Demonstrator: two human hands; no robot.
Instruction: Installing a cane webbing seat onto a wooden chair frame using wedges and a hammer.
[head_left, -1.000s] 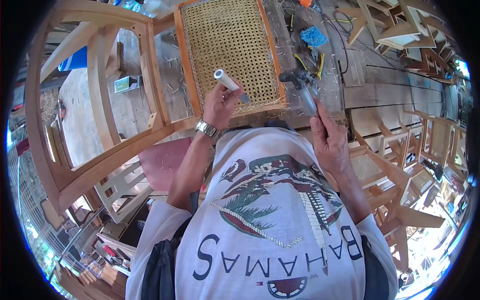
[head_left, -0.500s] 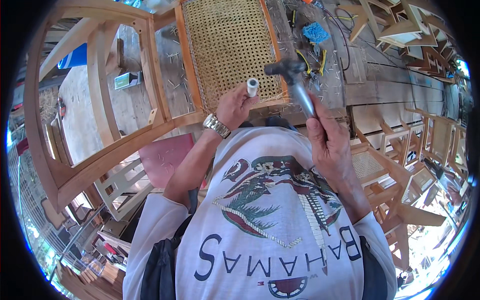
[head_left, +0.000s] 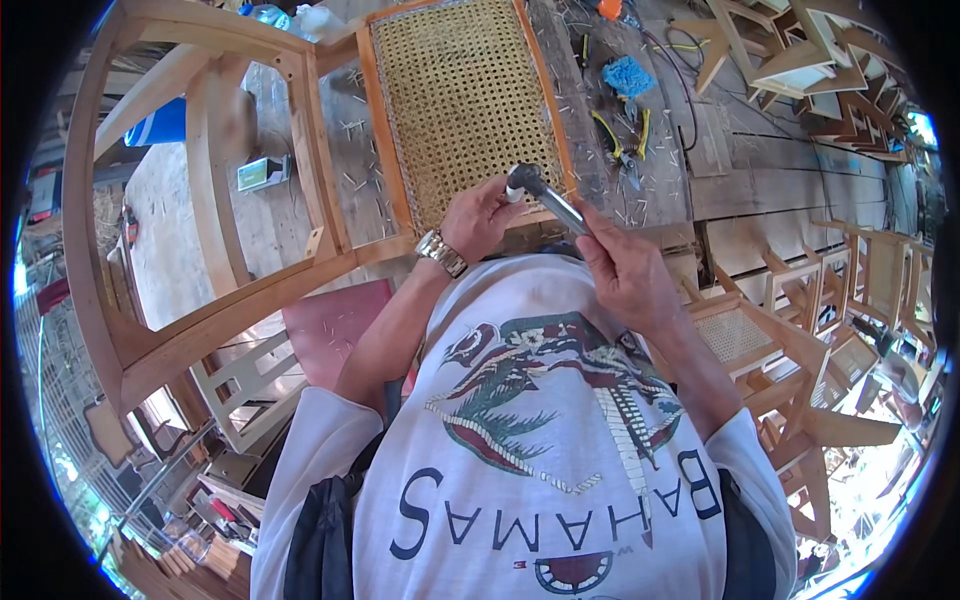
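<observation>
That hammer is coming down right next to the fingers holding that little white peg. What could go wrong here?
The hammer in the right hand meets the white peg pinched in the left hand, so a glancing blow might catch the fingertips. A miss could also punch through the woven cane panel or dent its wooden frame. The small loose pins scattered on the workbench might jab a resting hand.
</observation>
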